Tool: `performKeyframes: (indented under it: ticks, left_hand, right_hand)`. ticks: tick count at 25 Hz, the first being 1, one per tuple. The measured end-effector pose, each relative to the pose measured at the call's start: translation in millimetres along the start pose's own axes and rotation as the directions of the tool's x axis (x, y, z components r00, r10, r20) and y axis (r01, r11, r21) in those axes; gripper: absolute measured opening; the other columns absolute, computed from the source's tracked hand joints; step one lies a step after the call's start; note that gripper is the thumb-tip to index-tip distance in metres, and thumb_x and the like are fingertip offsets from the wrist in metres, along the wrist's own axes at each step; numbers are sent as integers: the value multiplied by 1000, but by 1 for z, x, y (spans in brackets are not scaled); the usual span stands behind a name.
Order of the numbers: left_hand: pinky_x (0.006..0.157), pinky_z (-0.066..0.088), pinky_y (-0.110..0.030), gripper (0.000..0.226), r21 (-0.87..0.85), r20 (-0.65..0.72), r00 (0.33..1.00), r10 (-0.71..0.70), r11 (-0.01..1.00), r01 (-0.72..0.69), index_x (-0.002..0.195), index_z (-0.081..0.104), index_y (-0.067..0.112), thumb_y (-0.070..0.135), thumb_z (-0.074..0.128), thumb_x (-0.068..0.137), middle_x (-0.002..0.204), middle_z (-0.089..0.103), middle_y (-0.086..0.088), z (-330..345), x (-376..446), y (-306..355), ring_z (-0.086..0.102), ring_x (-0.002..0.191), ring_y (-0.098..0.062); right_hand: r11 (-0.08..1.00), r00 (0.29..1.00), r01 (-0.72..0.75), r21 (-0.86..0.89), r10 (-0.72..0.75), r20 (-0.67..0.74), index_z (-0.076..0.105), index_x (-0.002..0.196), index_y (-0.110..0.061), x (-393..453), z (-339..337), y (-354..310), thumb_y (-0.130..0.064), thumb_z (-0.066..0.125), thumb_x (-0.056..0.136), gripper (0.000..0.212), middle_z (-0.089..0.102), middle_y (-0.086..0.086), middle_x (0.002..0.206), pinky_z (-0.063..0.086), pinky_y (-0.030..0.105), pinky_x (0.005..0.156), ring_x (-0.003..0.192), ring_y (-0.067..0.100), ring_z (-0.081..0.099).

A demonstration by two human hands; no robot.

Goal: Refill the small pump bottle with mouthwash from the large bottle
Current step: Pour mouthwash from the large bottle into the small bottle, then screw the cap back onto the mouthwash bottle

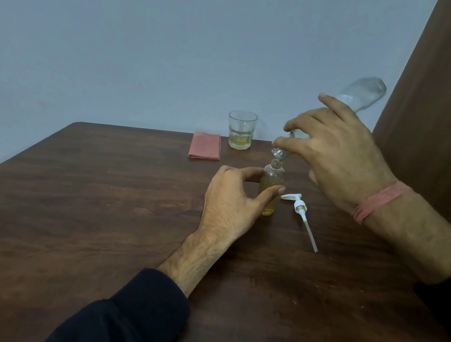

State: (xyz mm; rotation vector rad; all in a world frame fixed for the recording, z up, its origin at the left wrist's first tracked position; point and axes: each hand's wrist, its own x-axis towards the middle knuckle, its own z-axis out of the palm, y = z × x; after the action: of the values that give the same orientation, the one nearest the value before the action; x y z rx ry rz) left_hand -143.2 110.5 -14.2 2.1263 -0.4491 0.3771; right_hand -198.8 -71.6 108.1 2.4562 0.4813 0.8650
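The small clear bottle [271, 184] stands upright on the wooden table [103, 213], open at the top and mostly full of yellow liquid. My left hand [229, 199] grips its body with thumb and fingers. My right hand [334, 157] holds the large clear bottle [364, 93] tipped steeply, base up and to the right, its mouth right over the small bottle's neck. The large bottle looks almost drained. The white pump head [298, 206] with its long dip tube lies flat on the table just right of the small bottle.
A glass tumbler [241, 130] with a little yellow liquid stands at the table's far edge. A folded pink cloth [205, 145] lies to its left. A brown curtain [442, 110] hangs at the right, behind my right arm.
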Motion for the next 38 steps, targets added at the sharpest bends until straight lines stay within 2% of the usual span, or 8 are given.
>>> performKeyframes:
  ticks: [7, 13, 16, 21, 27, 31, 34, 38]
  left_hand:
    - [140, 18, -38, 64, -22, -36, 999, 26, 999, -27, 137, 81, 31, 71, 86, 87, 121, 84, 21, 0, 1, 0, 71, 128, 4]
    - [140, 14, -40, 73, 30, -7, 999, 42, 999, -42, 147, 74, 31, 72, 84, 88, 123, 84, 18, -1, 0, 6, 71, 128, 3]
    - [142, 19, -46, 87, 16, 4, 999, 37, 999, -37, 157, 65, 27, 73, 85, 87, 126, 85, 15, -3, -2, 9, 69, 137, -1]
    - [137, 31, -51, 141, 24, 168, 985, -31, 999, 27, 179, 25, 36, 81, 96, 66, 153, 71, 20, -29, -2, -1, 55, 155, -20]
    - [126, 46, -56, 123, 348, 237, 961, -141, 936, 51, 173, 40, 37, 100, 71, 72, 163, 59, 10, -66, -21, -31, 47, 153, -20]
    - [116, 49, -50, 87, 375, 202, 972, -119, 926, 36, 152, 65, 43, 93, 70, 81, 127, 64, 15, -69, -28, -33, 54, 131, -15]
    - [112, 50, -55, 55, 395, 198, 975, -98, 919, 12, 134, 74, 43, 73, 72, 87, 102, 67, 21, -66, -27, -30, 59, 113, -12]
    - [112, 50, -58, 43, 367, 188, 977, -103, 930, 28, 125, 75, 41, 63, 77, 88, 95, 72, 22, -66, -30, -24, 64, 109, -11]
  right_hand:
    - [493, 659, -603, 628, 751, 43, 60, 142, -32, -64, 39, -15, -21, 92, 86, 66, 71, -5, 139, 61, 52, 103, 119, 21, 71]
    - [95, 384, -553, 828, 910, 153, 56, 147, -24, -98, 61, 2, -19, 90, 90, 66, 67, -8, 143, 65, 33, 99, 121, 12, 73]
    - [105, 451, -511, 853, 878, 162, 52, 151, -29, -104, 68, 1, -16, 86, 94, 68, 63, -13, 145, 58, 7, 88, 121, 3, 70]
    - [118, 519, -531, 839, 828, 212, 44, 154, -40, -111, 83, -1, -8, 84, 94, 79, 62, -14, 144, 58, 10, 90, 111, -13, 69]
    - [8, 561, -411, 912, 790, 246, 35, 159, -48, -118, 92, 7, -14, 101, 74, 113, 64, -12, 145, 62, 24, 98, 124, 2, 72]
    - [31, 524, -403, 915, 827, 203, 29, 165, -38, -119, 89, 10, -54, 103, 67, 124, 55, -11, 154, 53, 27, 116, 140, -4, 58]
    - [291, 473, -458, 840, 880, -46, 39, 162, -16, -118, 78, 9, -72, 90, 76, 114, 51, -2, 160, 41, 24, 124, 148, 1, 49]
    - [691, 610, -291, 661, 667, -429, 48, 151, 0, -107, 61, -6, -43, 90, 90, 86, 52, 21, 150, 46, 45, 121, 143, 30, 54]
